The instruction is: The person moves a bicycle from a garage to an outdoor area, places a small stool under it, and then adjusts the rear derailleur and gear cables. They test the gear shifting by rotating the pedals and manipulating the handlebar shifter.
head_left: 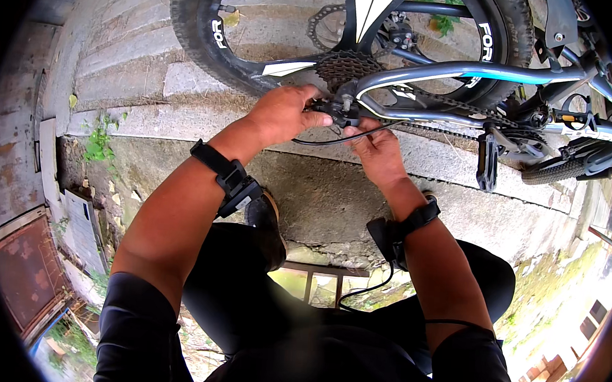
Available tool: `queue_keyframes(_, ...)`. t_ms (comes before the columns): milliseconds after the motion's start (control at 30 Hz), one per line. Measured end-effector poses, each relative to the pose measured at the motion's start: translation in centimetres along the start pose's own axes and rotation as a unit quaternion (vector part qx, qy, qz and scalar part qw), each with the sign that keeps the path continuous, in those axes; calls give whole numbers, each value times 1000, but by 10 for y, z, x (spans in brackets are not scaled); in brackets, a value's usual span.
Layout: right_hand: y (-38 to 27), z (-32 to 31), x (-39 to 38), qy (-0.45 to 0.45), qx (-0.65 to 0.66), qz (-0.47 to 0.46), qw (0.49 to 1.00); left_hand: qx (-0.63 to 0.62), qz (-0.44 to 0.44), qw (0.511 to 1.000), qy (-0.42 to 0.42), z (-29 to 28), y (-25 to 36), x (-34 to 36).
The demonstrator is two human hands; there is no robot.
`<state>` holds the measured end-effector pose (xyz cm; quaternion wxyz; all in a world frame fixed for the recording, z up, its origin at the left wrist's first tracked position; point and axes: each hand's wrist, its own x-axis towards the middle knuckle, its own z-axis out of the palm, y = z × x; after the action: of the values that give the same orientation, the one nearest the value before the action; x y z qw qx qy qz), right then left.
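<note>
A bicycle's rear derailleur point(340, 110) sits below the cassette point(347, 69) of the rear wheel point(184, 26). My left hand point(283, 114) is closed on the derailleur's left side, thumb in front and fingers partly hidden behind it. On the other side, my right hand point(377, 152) pinches the black cable housing point(323, 144) close to the derailleur; its fingertips are partly covered. The housing bows in a loop beneath the derailleur between both hands. Rightward from the derailleur runs the chain point(429, 130), under the grey and blue frame point(460, 71).
A pedal point(488, 160) hangs down right of my right hand. The bicycle's other wheel point(552, 171) is at the far right. Concrete steps point(132, 47) lie behind, with a small green plant point(100, 140) at left. My shoe point(265, 227) rests below my left wrist.
</note>
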<state>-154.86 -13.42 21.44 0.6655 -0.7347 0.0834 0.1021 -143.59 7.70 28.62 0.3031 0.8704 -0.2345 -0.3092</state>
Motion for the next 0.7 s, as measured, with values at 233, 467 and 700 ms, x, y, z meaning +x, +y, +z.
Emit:
queue_keyframes(233, -12, 7, 0, 20, 55, 2, 998, 10, 14, 1000, 9, 2, 0, -2)
queue_keyframes(467, -3, 3, 1, 25, 4, 12, 1000, 12, 15, 1000, 10, 3, -1, -1)
queue_keyframes(700, -6, 8, -3, 20, -16, 2, 1000, 13, 9, 1000, 20, 5, -2, -2)
